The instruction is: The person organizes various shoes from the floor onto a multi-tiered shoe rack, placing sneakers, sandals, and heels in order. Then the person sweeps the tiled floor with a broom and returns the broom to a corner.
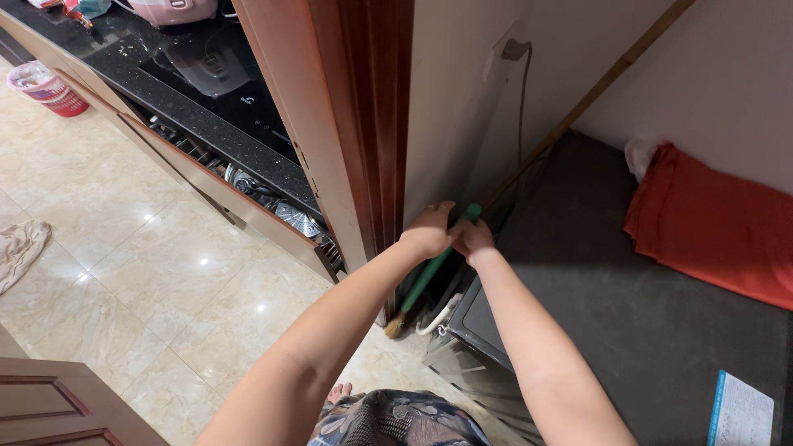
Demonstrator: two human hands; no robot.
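Both my hands grip the green handle of a broom (429,268) that stands in the narrow gap between a white wall (450,91) and a dark appliance (611,289). My left hand (429,230) wraps the handle near its top. My right hand (472,239) holds it just beside, fingers closed. The broom's straw-coloured bristles (395,327) touch the tiled floor near the wooden door frame (351,124).
A folded red cloth (710,227) lies on the dark appliance top. A bamboo pole (595,91) leans in the corner. Left: a black counter (206,83) with open drawer of utensils, a pink bin (45,87), a rag (18,248) on the floor.
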